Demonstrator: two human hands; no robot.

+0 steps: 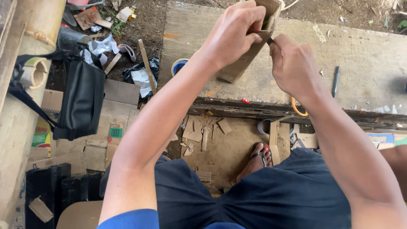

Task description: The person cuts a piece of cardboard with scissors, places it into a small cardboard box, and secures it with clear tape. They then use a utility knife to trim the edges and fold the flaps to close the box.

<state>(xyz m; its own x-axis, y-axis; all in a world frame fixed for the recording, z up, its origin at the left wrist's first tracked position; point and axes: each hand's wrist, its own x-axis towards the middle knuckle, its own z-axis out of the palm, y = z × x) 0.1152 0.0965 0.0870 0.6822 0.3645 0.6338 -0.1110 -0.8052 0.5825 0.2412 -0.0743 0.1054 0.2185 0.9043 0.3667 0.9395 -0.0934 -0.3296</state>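
Left hand (232, 34): raised over the bench; fingers curled tight round the upper part of a folded cardboard piece (243, 59), thumb pressed on its near face; grip closed on the cardboard.
Right hand (293, 64): just beside the left, fingers bunched in a narrow pinch on a small dark tool (270, 41) whose tip meets the cardboard edge; what kind of tool it is cannot be told.
Cardboard piece: a brown, long, folded strip held tilted, its lower end resting on or just above the wooden bench (364, 63); its top end reaches the upper edge of the view.
Bench: a worn pale plank top; a dark pen (335, 80) lies on it well to the right of the hands; an orange-handled item (296, 108) pokes out at the front edge under the right wrist; a roll of tape (179, 65) sits at the bench's left edge.
Ground below: flattened cardboard with loose cardboard scraps (203, 131); the person's foot in a sandal (257, 157) rests on it; dark blue shorts (271, 195) fill the lower view.
Left side: a black bag (82, 99) hangs by its strap from a bamboo pole (36, 63); litter lies on the bare soil beyond.
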